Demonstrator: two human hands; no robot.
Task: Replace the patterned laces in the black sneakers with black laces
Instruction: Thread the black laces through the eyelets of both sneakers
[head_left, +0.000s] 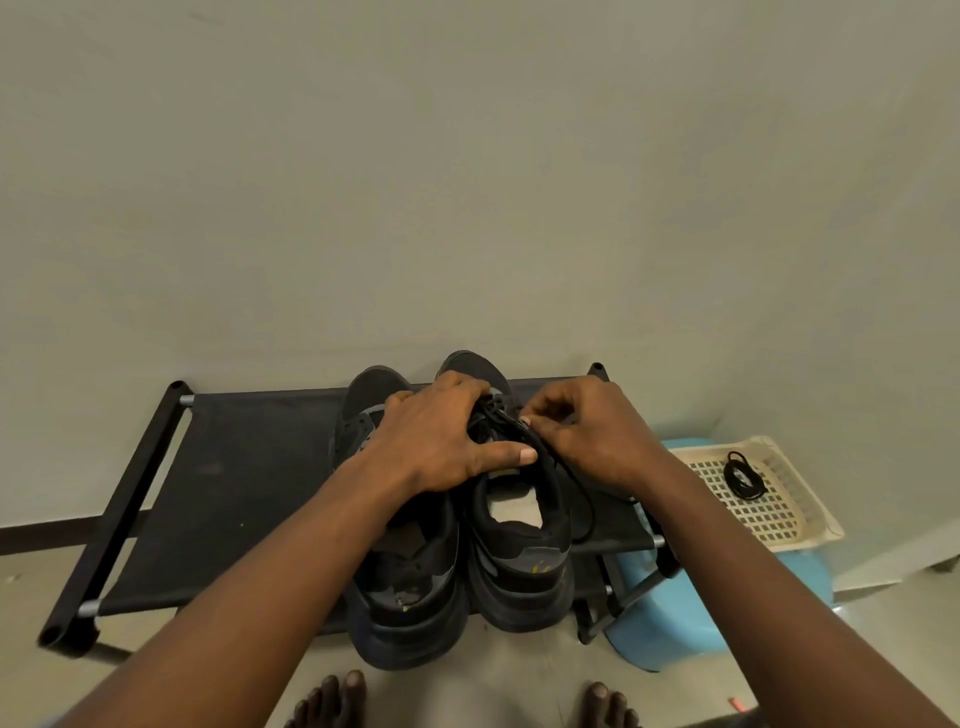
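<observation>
The left grip (441, 441) is curled over the right-hand sneaker (519, 561), which is held steady; at its 3 o'clock, a black lace (586, 512) is pinched by the right grip (587, 436).

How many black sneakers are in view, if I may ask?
2, side by side on the rack: the left sneaker, and the right sneaker under the left hand, the right hand pinching its lace.

a plain pale wall (467, 156) filled the upper frame. below it, a black fabric shoe rack (234, 467) stood on light floor (509, 691); at lower right, a cream perforated basket (810, 525) sat on a blue plastic stool (675, 623).
</observation>
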